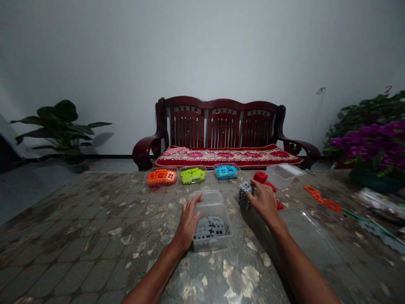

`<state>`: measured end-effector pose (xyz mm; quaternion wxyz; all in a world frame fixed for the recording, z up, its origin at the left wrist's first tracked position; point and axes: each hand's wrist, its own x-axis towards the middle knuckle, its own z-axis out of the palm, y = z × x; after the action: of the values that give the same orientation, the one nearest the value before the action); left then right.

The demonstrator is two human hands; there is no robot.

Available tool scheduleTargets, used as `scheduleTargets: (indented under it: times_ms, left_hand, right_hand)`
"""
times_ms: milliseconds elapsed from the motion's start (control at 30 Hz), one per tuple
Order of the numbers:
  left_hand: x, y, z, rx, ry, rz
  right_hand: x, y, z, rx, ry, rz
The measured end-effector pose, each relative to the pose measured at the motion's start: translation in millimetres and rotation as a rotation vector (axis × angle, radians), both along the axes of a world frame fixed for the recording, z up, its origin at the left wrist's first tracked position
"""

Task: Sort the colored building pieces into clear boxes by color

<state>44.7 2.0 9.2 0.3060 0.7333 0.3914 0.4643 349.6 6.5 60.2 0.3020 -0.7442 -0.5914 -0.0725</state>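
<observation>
Grey plastic lattice tiles form an upright stack (pixel 244 195), gripped from its right side between the thumb and fingers of the right hand (pixel 262 197); the pinch seems meant to keep the separate layers from sliding apart. Whether the stack's base bears on the patterned tablecloth (pixel 152 253), I cannot tell. More grey tiles (pixel 209 226) lie loose in the near part of an open clear plastic box (pixel 212 245), just left of the stack. Beside that box's left wall, the left hand (pixel 187 219) is loosely spread, grasping nothing, with its fingers at the rim, perhaps to steady it. Orange (pixel 162 177), lime-green (pixel 193 175) and blue pieces (pixel 225 171) sit in separate containers along the far edge, apparently sorted by colour and clear of both arms. Red pieces (pixel 260 177) lie just beyond the right hand, near another clear box (pixel 280 179)
</observation>
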Motion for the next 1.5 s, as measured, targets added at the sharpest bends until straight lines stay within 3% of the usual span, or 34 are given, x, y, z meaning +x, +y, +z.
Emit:
scheduleTargets:
  times_ms: [100,200,333,500,667,833,1000,1300,1500]
  left_hand:
    - [0,0,-0.5,-0.008,0.003,-0.009]
    - [-1,-2,1.1,-0.013,0.005,-0.019]
    - [0,-3,4.9,-0.016,0.004,-0.026]
    - [1,-4,3.4,-0.030,-0.038,-0.017]
    - [2,-4,-1.3,-0.033,-0.067,-0.005]
    - [1,-4,-2.0,-0.020,-0.062,-0.007]
    - [1,-3,-1.7,-0.023,-0.042,0.001]
    - [4,-3,-5.9,-0.052,-0.126,0.018]
    - [7,-2,-11.2,-0.055,-0.219,0.012]
  right_hand:
    - [-3,0,4,0.063,0.080,0.049]
    - [-14,-3,12,0.096,0.218,0.236]
    - [-43,-16,25,0.004,0.367,0.542]
    - [-84,-35,29,-0.094,0.310,0.737]
    - [-103,-37,14,-0.145,0.211,0.745]
    - [-88,-27,4,-0.056,0.270,0.694]
    - [-72,-22,6,0.016,0.320,0.609]
    - [-109,-43,26,-0.193,0.146,0.656]
    - [-130,-39,32,-0.327,-0.038,0.735]
